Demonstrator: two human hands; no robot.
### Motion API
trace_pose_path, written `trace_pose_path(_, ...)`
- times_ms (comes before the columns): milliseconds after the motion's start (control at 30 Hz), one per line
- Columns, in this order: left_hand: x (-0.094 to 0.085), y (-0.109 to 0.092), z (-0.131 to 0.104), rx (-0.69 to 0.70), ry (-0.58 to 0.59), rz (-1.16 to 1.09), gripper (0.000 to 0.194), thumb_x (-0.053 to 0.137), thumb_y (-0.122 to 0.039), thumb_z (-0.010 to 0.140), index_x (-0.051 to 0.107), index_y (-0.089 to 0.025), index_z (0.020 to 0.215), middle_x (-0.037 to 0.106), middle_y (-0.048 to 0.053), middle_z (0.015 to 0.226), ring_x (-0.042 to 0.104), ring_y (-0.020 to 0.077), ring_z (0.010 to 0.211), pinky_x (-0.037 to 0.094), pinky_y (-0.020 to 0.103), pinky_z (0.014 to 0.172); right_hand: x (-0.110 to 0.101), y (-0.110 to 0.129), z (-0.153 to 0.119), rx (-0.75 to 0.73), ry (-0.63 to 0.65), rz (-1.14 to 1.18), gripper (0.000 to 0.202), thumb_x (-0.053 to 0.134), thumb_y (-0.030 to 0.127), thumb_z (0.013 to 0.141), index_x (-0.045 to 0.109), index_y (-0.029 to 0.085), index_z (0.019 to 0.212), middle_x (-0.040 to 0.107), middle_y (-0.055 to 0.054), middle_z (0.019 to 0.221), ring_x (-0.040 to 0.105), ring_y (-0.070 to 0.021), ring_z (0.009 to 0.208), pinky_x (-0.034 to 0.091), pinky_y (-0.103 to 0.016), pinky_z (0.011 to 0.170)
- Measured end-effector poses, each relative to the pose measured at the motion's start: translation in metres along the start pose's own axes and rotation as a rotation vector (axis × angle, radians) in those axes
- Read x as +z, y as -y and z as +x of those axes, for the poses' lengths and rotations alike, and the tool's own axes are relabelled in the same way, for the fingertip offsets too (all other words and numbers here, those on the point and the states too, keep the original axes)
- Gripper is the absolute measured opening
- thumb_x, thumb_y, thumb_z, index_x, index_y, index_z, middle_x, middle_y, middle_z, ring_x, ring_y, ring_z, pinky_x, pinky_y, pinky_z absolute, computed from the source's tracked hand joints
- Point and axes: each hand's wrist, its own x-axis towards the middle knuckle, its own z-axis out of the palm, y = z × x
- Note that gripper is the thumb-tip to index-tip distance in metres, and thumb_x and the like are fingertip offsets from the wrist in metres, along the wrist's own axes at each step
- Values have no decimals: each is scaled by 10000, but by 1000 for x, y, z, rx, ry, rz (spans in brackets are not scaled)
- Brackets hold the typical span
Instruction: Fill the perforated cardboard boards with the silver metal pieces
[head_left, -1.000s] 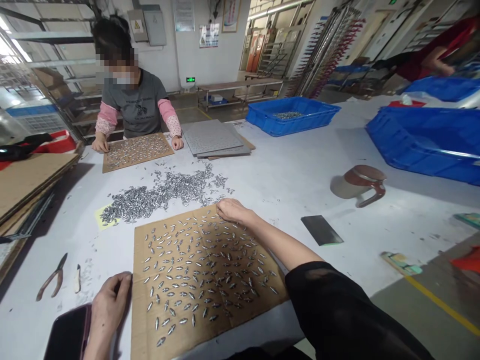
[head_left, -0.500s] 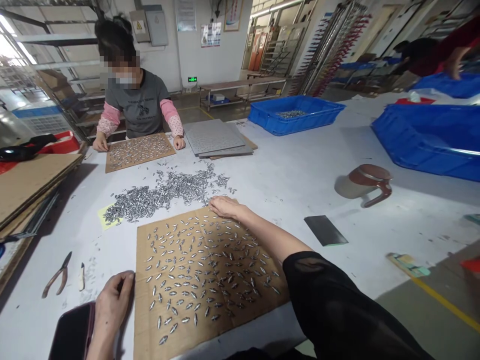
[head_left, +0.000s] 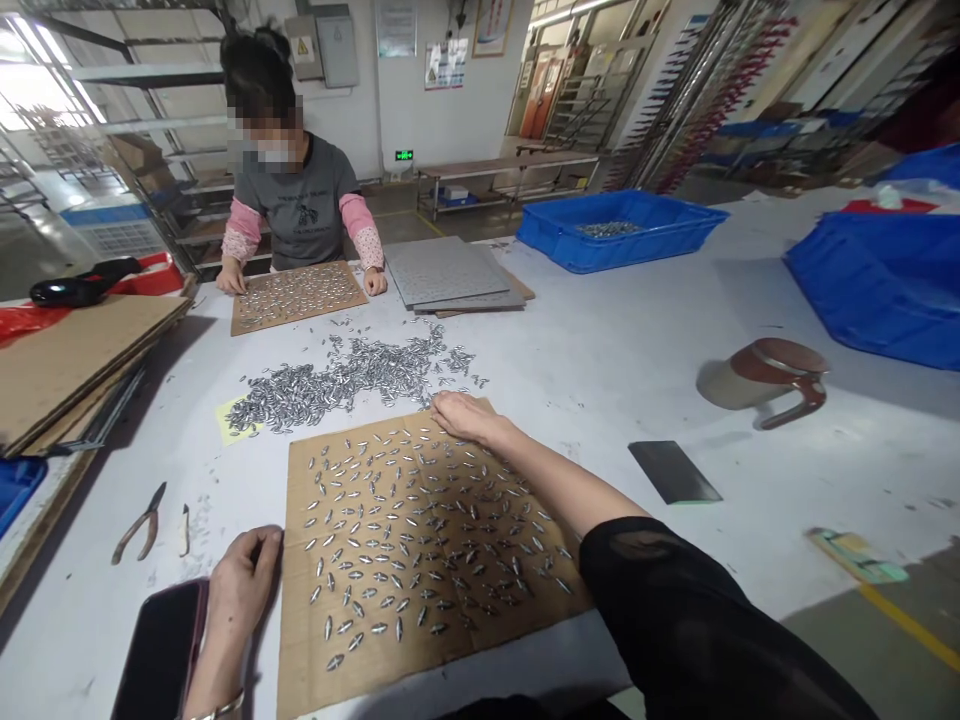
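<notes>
A brown cardboard sheet (head_left: 304,640) lies in front of me, covered with many small silver pointed pieces. My right hand (head_left: 466,418) rests at its far edge, fingers bent together beside the loose heap; what they hold, if anything, is hidden. At the sheet's left edge lies my left hand (head_left: 244,575), its fingers curled and pressed together, and whether something is in them cannot be made out. Beyond the sheet spreads a heap of silver pieces (head_left: 337,380), its left end on a yellow paper (head_left: 229,425). A black phone (head_left: 161,650) lies beside my left wrist.
Pliers (head_left: 142,525) and a small knife (head_left: 184,530) lie at left. A person (head_left: 307,200) across the table works at another filled sheet (head_left: 300,295). Grey boards (head_left: 450,275), a blue bin (head_left: 615,235), a mug (head_left: 765,375) and a dark plate (head_left: 673,472) stand further right.
The whole view has shifted, so the table things appear further right. Both my hands keep nearly the same places at the cardboard sheet's edges.
</notes>
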Motion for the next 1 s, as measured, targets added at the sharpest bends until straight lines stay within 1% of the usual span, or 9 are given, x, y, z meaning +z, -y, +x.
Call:
trace_pose_path(133,1,-1,-1,-2,-11,-21,407,516,-574,808,742,-240,865,799,74,938,735,267,876,566,343,836,-5,6,-8,85,4,-71,307,400,102,987,695,112,1070,714,-196,1121,665,-270,995,457,-316,831)
trace_pose_path(233,1,-2,-3,11,-15,-24,403,518,-571,809,741,-239,857,795,73,926,733,265,867,566,347,838,-8,8,-10,115,66,-42,317,413,118,976,729,114,983,734,-184,1065,668,-263,929,451,-311,782)
trace_pose_path(300,1,-3,-4,27,-20,-29,398,517,-567,812,739,-239,853,793,72,923,732,264,872,564,347,836,-11,11,-9,119,61,-12,314,431,155,981,741,117,950,735,-174,1040,659,-252,870,440,-310,742)
trace_pose_path(433,1,-5,-5,40,-24,-54,391,515,-559,817,734,-237,844,792,71,916,733,259,865,565,345,828,-14,31,1,-54,-27,60,287,464,206,1003,745,149,978,721,-124,1027,633,-203,848,424,-279,742)
trace_pose_path(500,1,-6,-5,37,-24,-57,384,516,-552,815,732,-235,836,793,72,909,735,260,859,566,347,823,-13,45,8,-146,-16,75,237,510,200,992,744,163,1000,714,-107,1031,628,-192,873,422,-266,758)
trace_pose_path(567,1,-6,-6,34,-26,-57,384,518,-554,816,732,-235,833,795,74,911,737,262,856,568,349,811,-9,58,15,-175,0,60,214,532,204,989,737,156,1034,704,-115,1074,631,-196,894,425,-266,752)
trace_pose_path(767,0,-5,-8,54,-24,-72,397,515,-560,831,739,-232,856,799,77,933,738,261,869,565,354,842,3,69,26,-62,23,16,303,460,229,1010,722,90,1070,705,-176,1110,668,-235,929,446,-283,764)
trace_pose_path(867,1,-2,-7,38,-19,-54,403,514,-569,824,744,-241,867,802,70,952,741,266,900,568,345,833,8,70,26,-6,56,52,293,472,214,982,737,101,1039,722,-177,1093,678,-236,913,454,-277,756)
trace_pose_path(1000,0,4,0,23,-6,2,387,530,-571,808,752,-260,874,807,53,956,743,266,919,571,316,789,8,65,26,21,6,121,284,482,250,994,738,131,1026,729,-161,1085,676,-231,940,464,-270,788)
